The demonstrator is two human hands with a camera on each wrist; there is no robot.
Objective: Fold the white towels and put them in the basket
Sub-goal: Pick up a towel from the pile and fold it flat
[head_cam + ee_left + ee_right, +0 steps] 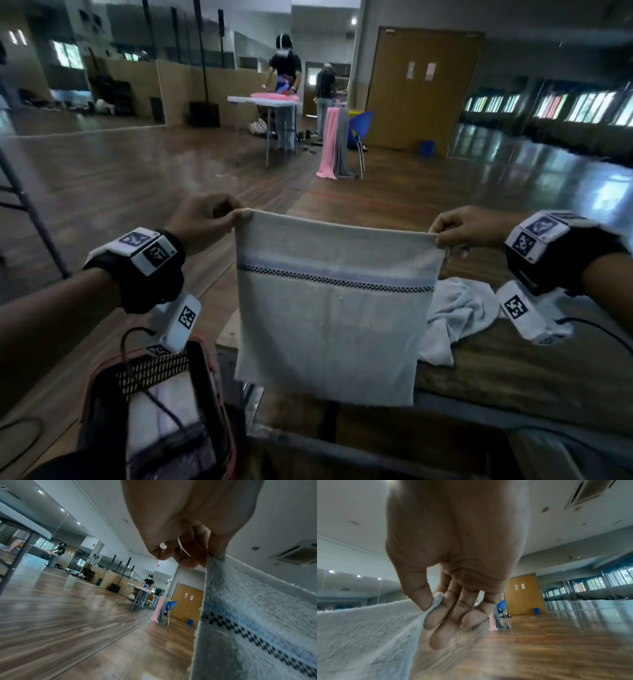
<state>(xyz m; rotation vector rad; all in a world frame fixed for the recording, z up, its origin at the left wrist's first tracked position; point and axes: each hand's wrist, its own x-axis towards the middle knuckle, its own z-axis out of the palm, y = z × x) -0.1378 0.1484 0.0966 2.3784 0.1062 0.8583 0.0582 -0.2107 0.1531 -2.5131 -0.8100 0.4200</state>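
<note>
A white towel with a blue band and a black checked stripe hangs flat in the air in front of me. My left hand pinches its top left corner and my right hand pinches its top right corner. The left wrist view shows the left hand pinching the towel at its edge. In the right wrist view the right hand squeezes the towel corner between thumb and forefinger. A dark basket with white folded cloth inside stands at the lower left, below my left wrist.
Another white towel lies crumpled on the wooden table behind the hanging one. Far off, a person stands at a white folding table, and a blue chair draped with pink and grey cloth stands nearby. A wooden floor stretches around.
</note>
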